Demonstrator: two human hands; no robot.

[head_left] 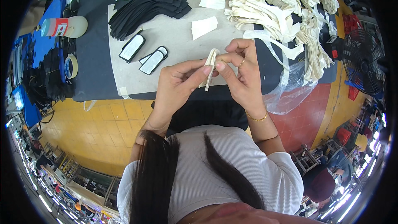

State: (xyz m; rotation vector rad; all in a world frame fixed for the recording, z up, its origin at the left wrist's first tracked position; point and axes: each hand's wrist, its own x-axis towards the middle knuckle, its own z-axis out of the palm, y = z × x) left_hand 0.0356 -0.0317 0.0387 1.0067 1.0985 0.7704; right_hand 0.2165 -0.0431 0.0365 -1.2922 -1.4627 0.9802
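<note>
Between my two hands a folded cream fabric piece (212, 64) is held upright above the table's near edge. My left hand (181, 83) pinches it low on its left side, thumb in front. My right hand (243, 69) grips its right edge between thumb and fingers. Just beyond lie two flat cream pieces (204, 28) on a grey sheet (174, 37). To the left of my hands are dark-edged tabs with pale centres (153, 62), some overlapping. A fanned stack of black fabric pieces (151, 4) lies farther back.
Heaped cream fabric pieces (269, 10) cover the back right, with clear plastic film (292, 91) hanging off the edge. At the left lie a bottle of pale liquid (74, 27), a tape roll (71, 66) and black strips (47, 74). A black fan (362, 60) stands right.
</note>
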